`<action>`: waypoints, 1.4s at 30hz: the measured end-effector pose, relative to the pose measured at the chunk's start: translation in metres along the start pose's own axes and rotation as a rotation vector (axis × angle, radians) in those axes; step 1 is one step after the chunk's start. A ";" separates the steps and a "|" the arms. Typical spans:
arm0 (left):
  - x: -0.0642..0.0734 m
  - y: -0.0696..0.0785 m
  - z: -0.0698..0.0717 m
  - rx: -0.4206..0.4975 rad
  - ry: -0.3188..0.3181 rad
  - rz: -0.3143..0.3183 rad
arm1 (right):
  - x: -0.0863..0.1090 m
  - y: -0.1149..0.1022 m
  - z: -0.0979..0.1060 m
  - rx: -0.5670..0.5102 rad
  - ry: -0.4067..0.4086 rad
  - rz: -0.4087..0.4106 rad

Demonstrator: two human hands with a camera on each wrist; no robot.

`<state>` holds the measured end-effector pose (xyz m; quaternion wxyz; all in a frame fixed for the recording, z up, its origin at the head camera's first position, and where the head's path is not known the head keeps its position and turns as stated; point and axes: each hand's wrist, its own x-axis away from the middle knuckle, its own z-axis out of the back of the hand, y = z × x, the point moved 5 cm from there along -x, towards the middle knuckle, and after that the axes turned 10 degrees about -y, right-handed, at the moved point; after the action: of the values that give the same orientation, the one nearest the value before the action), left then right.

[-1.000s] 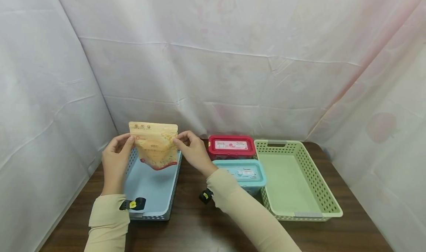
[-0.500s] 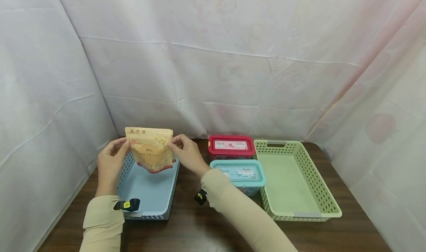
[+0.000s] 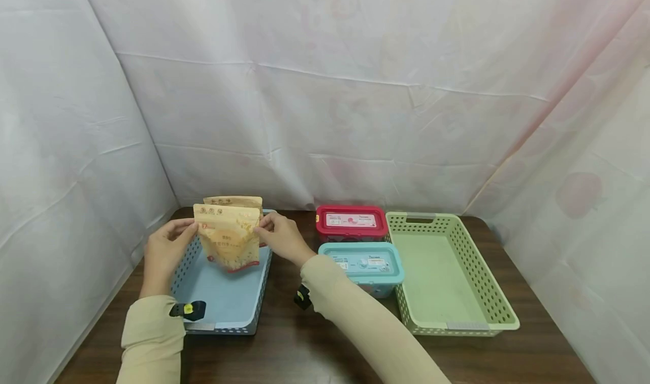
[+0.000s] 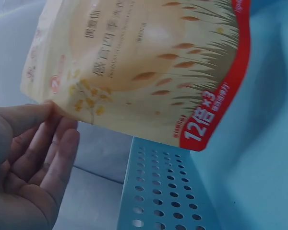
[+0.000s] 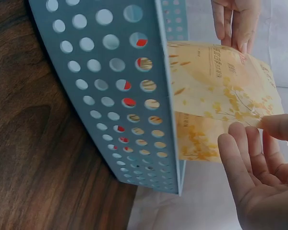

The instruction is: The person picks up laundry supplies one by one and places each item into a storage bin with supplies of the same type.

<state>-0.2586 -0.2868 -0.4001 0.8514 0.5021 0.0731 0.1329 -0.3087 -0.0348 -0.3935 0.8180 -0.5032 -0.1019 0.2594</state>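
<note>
Left hand [image 3: 165,254] and right hand [image 3: 285,237] pinch the front pouch [image 3: 228,243] at the blue basket [image 3: 228,302]; step judged: placing, next requiring even release.

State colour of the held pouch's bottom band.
Red, with white lettering. The bottom band shows best in the left wrist view.

The front pouch [image 3: 228,240] shows glossy film; the blue basket [image 3: 218,299], smooth plastic; the table [image 3: 289,350], wood grain; the curtain [image 3: 325,107], creased cloth.

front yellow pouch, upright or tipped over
Roughly upright: in the head view, the front pouch has its top strip uppermost and red edge lowest.
</note>
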 end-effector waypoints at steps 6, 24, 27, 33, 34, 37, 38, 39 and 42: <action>-0.005 -0.004 -0.002 -0.061 -0.036 0.012 | -0.004 0.007 -0.005 0.013 -0.019 -0.034; -0.011 -0.018 -0.005 -0.091 -0.055 0.058 | -0.015 0.018 -0.020 -0.024 0.004 -0.062; -0.012 -0.020 -0.005 -0.084 -0.049 0.065 | -0.017 0.019 -0.021 -0.010 -0.003 -0.066; -0.014 -0.021 -0.007 -0.087 -0.044 0.069 | -0.017 0.019 -0.020 0.000 -0.006 -0.075; -0.014 -0.021 -0.007 -0.088 -0.047 0.071 | -0.017 0.019 -0.019 0.003 -0.005 -0.078; -0.014 -0.020 -0.007 -0.090 -0.057 0.077 | -0.017 0.020 -0.019 -0.002 -0.006 -0.084; -0.014 -0.020 -0.007 -0.089 -0.063 0.081 | -0.017 0.021 -0.019 -0.003 -0.008 -0.086; -0.013 -0.020 -0.007 -0.084 -0.070 0.084 | -0.018 0.021 -0.019 -0.006 -0.010 -0.087; -0.013 -0.020 -0.008 -0.073 -0.091 0.084 | -0.018 0.023 -0.019 -0.016 -0.025 -0.087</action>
<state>-0.2699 -0.2931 -0.4216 0.8654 0.4787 0.0083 0.1479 -0.3228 -0.0506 -0.4206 0.8231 -0.5015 -0.1357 0.2291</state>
